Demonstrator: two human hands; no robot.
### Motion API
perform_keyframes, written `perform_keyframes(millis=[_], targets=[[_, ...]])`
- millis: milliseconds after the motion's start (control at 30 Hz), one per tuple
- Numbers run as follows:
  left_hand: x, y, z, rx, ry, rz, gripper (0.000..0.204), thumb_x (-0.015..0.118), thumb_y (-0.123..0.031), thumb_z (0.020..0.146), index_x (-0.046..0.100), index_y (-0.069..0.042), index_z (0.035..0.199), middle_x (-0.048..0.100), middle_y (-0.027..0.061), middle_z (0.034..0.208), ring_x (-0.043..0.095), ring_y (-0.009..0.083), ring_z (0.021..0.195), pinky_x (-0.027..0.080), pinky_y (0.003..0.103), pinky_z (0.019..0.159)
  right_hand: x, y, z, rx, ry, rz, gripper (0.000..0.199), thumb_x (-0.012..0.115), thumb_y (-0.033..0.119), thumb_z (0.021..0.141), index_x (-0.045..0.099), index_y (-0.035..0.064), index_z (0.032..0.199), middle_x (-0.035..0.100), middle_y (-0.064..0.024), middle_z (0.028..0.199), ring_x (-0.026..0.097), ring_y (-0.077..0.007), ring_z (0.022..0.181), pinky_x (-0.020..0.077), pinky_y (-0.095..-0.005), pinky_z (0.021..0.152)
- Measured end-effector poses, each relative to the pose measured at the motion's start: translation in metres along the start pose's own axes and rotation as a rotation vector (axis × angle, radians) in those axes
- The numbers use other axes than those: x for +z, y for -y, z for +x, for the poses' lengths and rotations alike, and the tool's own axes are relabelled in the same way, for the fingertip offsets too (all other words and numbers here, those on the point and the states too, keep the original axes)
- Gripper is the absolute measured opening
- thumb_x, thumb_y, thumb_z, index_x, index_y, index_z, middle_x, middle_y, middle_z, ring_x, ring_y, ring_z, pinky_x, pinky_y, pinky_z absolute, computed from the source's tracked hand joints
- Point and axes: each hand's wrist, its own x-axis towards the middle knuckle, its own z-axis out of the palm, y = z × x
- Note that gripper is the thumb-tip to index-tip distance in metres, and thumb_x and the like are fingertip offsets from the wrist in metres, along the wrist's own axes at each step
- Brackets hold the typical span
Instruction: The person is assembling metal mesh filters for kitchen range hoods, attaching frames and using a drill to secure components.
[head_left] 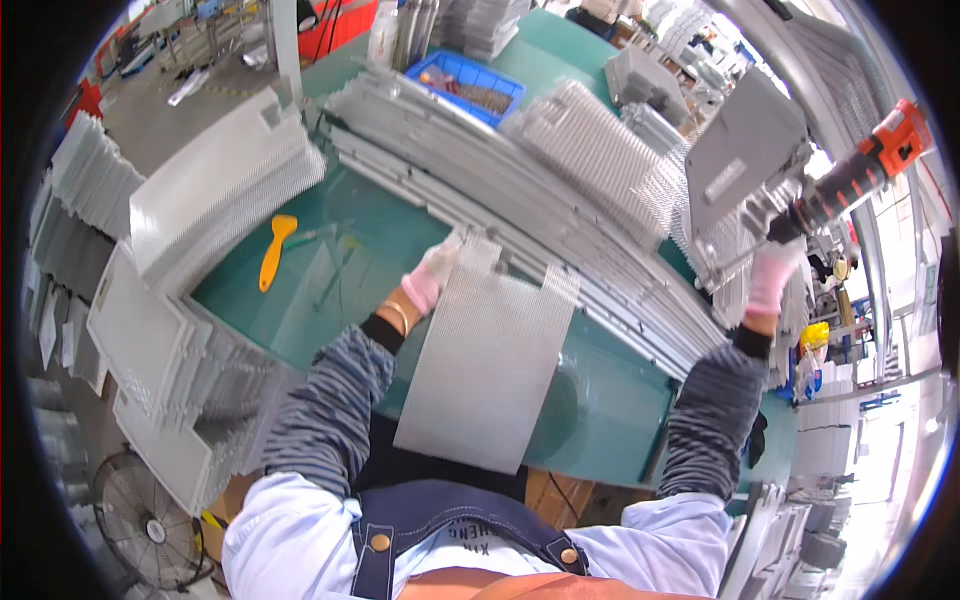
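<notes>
Perforated grey metal makes up the flat panel (490, 365) lying on the green worktop (600, 400): a tall rectangle, finely meshed, its near edge hanging toward the person's body. The left hand (432, 275), in a pink glove, sits at the panel's far left corner, fingers pressed together on that corner. The right hand (772, 280), also pink-gloved, is raised well to the right with its fingers wrapped around a power screwdriver (850, 180), black in the grip and orange at the end. Long pale metal strips (520, 200) lie stacked across the worktop beyond the panel. A yellow plastic scraper (275, 250) rests on the worktop to the left, well apart from the panel. A blue bin (470, 85) holding small parts stands farther back. Stacks of similar meshed sheets (215, 185) rise on the left.
</notes>
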Motion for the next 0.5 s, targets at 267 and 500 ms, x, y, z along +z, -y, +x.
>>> perform_keyframes(millis=[267,500], targets=[[-0.003,0.037,0.015,0.011,0.11,0.026,0.069,0.023,-0.06,0.102,0.048,-0.004,0.134,0.062,0.0206,0.118,0.061,0.0315,0.103,0.051,0.045,0.093,0.019,0.077,-0.314,0.861,0.454,0.732,0.054,0.062,-0.005,0.08,0.05,-0.0024,0.133,0.065,-0.0085,0.107,0.057,-0.0118,0.07,0.0479,-0.022,0.062],[0.027,0.043,-0.012,-0.014,0.214,0.102,0.075,0.026,-0.065,0.099,0.047,-0.004,0.136,0.06,0.0215,0.121,0.059,0.0326,0.109,0.05,0.046,0.097,0.043,0.059,-0.401,0.971,0.335,1.072,0.055,0.061,-0.007,0.078,0.051,-0.0019,0.131,0.062,-0.0095,0.119,0.062,-0.0188,0.103,0.0524,-0.0298,0.088]])
